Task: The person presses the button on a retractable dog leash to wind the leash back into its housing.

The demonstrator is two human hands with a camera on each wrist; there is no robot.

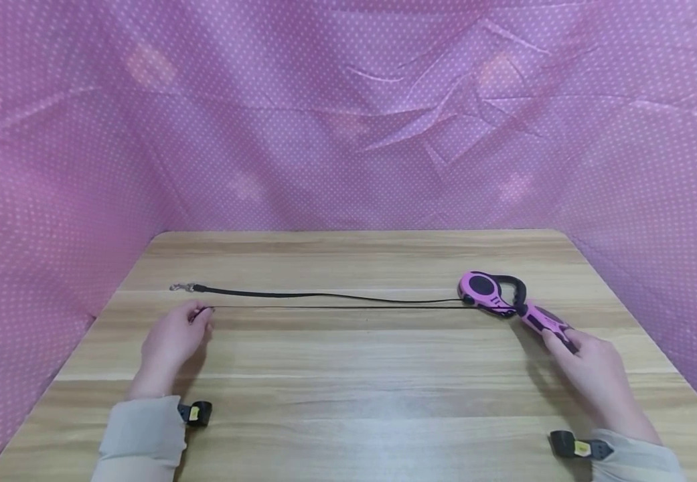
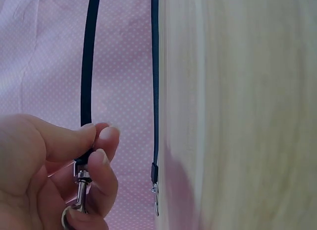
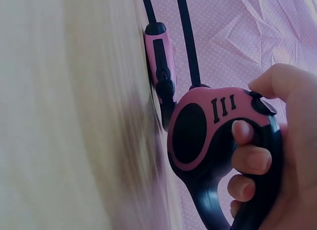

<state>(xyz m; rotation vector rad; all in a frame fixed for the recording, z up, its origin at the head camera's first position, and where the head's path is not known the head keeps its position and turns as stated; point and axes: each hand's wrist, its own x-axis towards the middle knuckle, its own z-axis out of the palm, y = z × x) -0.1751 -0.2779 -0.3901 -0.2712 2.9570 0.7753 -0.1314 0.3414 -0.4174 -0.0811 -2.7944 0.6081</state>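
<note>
My right hand (image 1: 595, 368) grips the handle of a pink and black retractable dog leash (image 3: 213, 136), fingers through its loop, thumb at the top button. From it a thin black strap (image 1: 348, 307) runs taut and raised to the left. My left hand (image 1: 170, 341) pinches that strap's end between thumb and fingers. Below the pinch, its metal snap hook (image 2: 82, 190) lies among the fingers. A second pink and black leash (image 1: 479, 286) rests on the table beyond the held one. Its strap (image 1: 300, 294) extends leftward, ending in a silver clip (image 1: 181, 287).
The wood-grain table (image 1: 360, 381) lies beneath both hands. Pink dotted cloth (image 1: 348, 134) hangs at the back and along both sides. A small black camera (image 1: 199, 414) is strapped at the left wrist, another camera (image 1: 564, 444) at the right.
</note>
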